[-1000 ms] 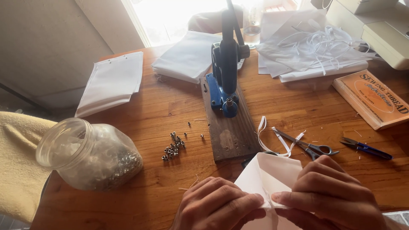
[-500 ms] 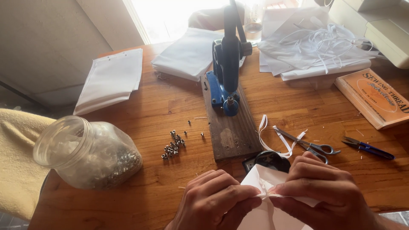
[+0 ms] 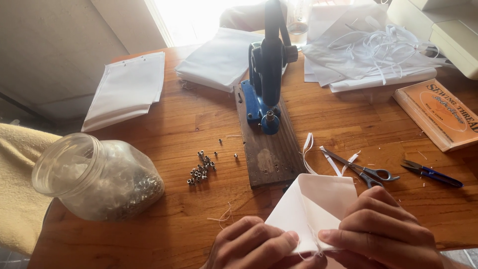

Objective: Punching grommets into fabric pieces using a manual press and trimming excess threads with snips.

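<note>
Fabric piece (image 3: 318, 209), now raised higher than a moment ago, stays pinched at its lower edge by left hand (image 3: 259, 246) and right hand (image 3: 383, 231) fingers.

The press (image 3: 269, 74) is standing on a board (image 3: 269, 144) at the middle of the surface (image 3: 199, 119). At its 8 o'clock, loose eyelets (image 3: 201, 168) are lying, with a tipped jar (image 3: 94, 177) lying further out toward 9. Scissors (image 3: 366, 169) and snips (image 3: 432, 173) are lying at 4 o'clock. Fabric stacks (image 3: 127, 89) are sitting at 10 and 11, tangled strips (image 3: 378, 50) at 1, and a box (image 3: 438, 112) at 3. The folded cloth (image 3: 313, 209) is sitting at 6, between both hands.
</note>
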